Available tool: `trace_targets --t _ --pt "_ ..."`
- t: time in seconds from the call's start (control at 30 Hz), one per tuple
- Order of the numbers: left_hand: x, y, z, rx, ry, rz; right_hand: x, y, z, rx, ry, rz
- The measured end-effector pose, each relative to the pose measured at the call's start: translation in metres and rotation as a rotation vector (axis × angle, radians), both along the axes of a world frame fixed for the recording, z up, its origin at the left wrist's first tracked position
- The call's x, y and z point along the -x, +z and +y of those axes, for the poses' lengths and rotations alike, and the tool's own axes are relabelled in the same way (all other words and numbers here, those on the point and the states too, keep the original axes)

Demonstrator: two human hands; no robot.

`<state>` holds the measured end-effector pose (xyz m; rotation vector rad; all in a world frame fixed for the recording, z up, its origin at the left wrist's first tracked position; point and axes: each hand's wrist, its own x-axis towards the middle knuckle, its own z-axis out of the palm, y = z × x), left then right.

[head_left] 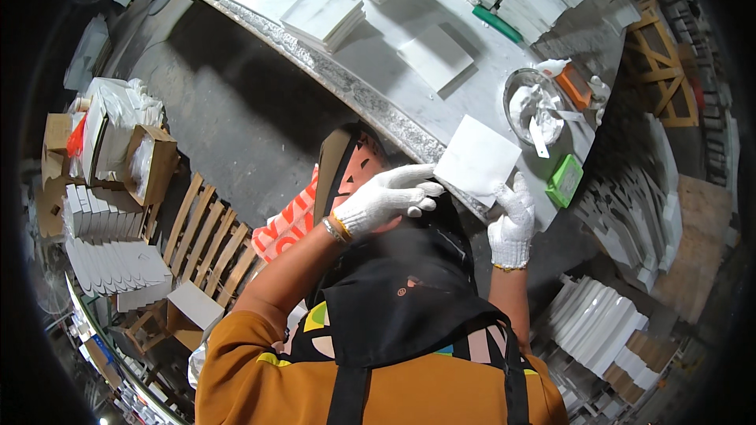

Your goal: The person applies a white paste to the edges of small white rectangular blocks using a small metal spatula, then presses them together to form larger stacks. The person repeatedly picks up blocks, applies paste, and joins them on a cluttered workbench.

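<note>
A square white tile (477, 156) is held tilted over the near edge of the stone-topped table (394, 83). My gloved right hand (513, 224) grips its lower right corner between thumb and fingers. At the tile's left corner is my gloved left hand (386, 201), index finger stretched out and the other fingers loosely bent; its fingertips are at the corner, but I cannot tell whether they touch. Beyond the tile, a metal bowl (510, 114) contains white paste and a white spreader (539, 138). A green-and-white block (565, 181) lies right of the tile.
Stacked tiles (321, 14) and a single flat tile (437, 59) rest on the table. A green bar (498, 24) and an orange block (573, 85) lie farther right. Wooden slats (203, 236) and cartons (151, 161) stand left; stacked white pieces (594, 315) sit at lower right.
</note>
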<state>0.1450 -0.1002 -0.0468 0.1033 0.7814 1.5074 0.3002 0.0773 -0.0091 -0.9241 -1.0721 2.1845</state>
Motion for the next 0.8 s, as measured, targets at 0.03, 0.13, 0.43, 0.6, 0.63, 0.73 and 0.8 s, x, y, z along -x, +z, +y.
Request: trace_targets --t 0.03,0.13,0.43,0.6,0.63,0.73,0.8 --pt "-0.001 -0.001 0.001 -0.019 0.005 -0.01 0.0 0.0 0.0 0.008 0.0 0.009" --pt "0.0 0.004 0.007 -0.065 0.005 -0.011 0.001 -0.004 0.0 0.017 -0.011 0.002" --pt "-0.003 0.007 0.021 -0.051 0.154 0.041 0.01 -0.012 -0.006 -0.005 0.066 -0.018" --pt "0.01 0.003 0.026 -0.042 0.2 0.059 0.014 -0.001 0.001 0.008 0.19 -0.004" --pt "0.015 0.01 0.026 -0.027 0.213 0.087 0.015 -0.005 0.003 -0.006 0.172 -0.007" --pt "0.033 0.003 0.027 0.015 0.272 0.153 0.012 -0.022 0.013 -0.078 0.121 -0.048" --pt "0.049 0.012 0.027 0.015 0.293 0.223 0.007 -0.028 0.018 -0.167 0.091 -0.105"
